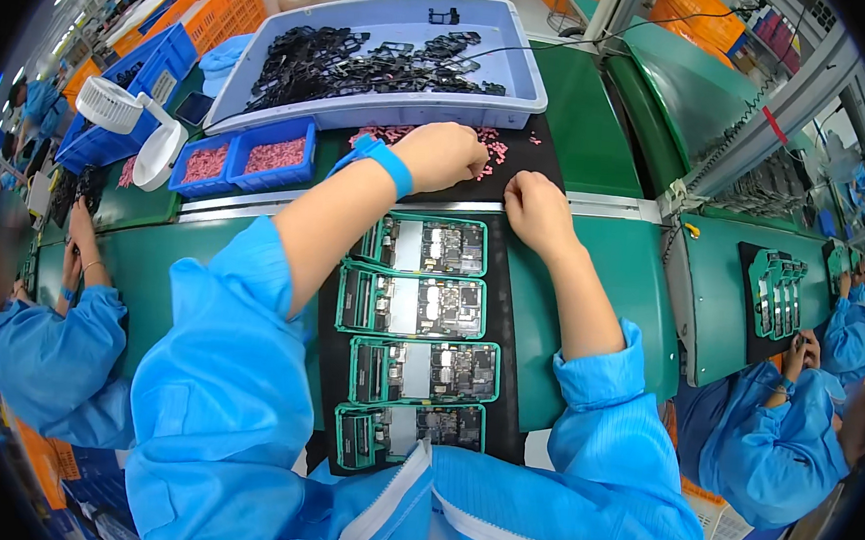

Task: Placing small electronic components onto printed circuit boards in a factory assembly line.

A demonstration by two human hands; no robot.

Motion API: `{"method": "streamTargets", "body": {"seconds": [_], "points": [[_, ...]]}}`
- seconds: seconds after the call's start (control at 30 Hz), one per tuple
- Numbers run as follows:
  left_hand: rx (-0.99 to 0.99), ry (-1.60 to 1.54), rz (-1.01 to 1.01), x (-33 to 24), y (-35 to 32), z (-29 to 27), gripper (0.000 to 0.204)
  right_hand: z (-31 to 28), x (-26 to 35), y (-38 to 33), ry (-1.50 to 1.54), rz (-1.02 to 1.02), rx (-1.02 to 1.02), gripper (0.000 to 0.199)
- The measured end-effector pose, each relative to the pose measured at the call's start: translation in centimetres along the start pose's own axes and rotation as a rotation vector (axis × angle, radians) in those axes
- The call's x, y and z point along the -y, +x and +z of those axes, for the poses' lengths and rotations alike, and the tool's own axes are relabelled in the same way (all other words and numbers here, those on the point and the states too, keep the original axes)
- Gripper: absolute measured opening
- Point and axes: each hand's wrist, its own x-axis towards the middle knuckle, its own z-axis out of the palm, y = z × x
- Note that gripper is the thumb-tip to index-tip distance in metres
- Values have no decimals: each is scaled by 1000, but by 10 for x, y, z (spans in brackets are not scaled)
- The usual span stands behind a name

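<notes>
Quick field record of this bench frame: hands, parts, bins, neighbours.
left hand: on the pile of small pink parts, wears a blue wrist strap
right hand: at the black mat's edge, grip unclear
boards: four green-framed assemblies in a column
bins: grey tray of black frames; two blue bins of pink parts
neighbours: blue-sleeved workers on both sides

Both hands (445, 156) (535, 209) on pink bits (501, 149) — four green-framed boards (420, 309)

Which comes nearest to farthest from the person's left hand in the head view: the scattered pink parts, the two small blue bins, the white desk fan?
From the left hand:
1. Scattered pink parts, right at the fingertips on the black mat.
2. Two small blue bins, farther to the left.
3. White desk fan, farthest left, beyond the bins.
</notes>
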Motion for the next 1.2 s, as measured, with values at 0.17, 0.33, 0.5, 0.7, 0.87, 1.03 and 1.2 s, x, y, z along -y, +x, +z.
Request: {"method": "streamTargets", "body": {"seconds": [0.17, 0.33, 0.5, 0.7, 0.87, 1.03, 1.2], "points": [[-1, 82, 102, 9, 33, 28, 7, -2, -9, 1, 133, 45, -68, 4], [-42, 119, 142, 11, 44, 36, 6, -1, -27, 8, 66, 37, -79, 4], [23, 254, 92, 5, 45, 36, 7, -10, -31, 11, 25, 62, -14, 5], [58, 298, 30, -1, 44, 38, 10, -16, -30, 10, -16, -24, 37, 6], [93, 155, -43, -16, 31, 20, 14, -19, -29, 7, -71, -70, 23, 6], [98, -198, -112, -36, -4, 1, 11, -26, -19, 0, 9, -42, 17, 7], [82, -83, -70, -46, -27, 7, 7, -35, 0, -12, 147, -52, 129, 8]]}}
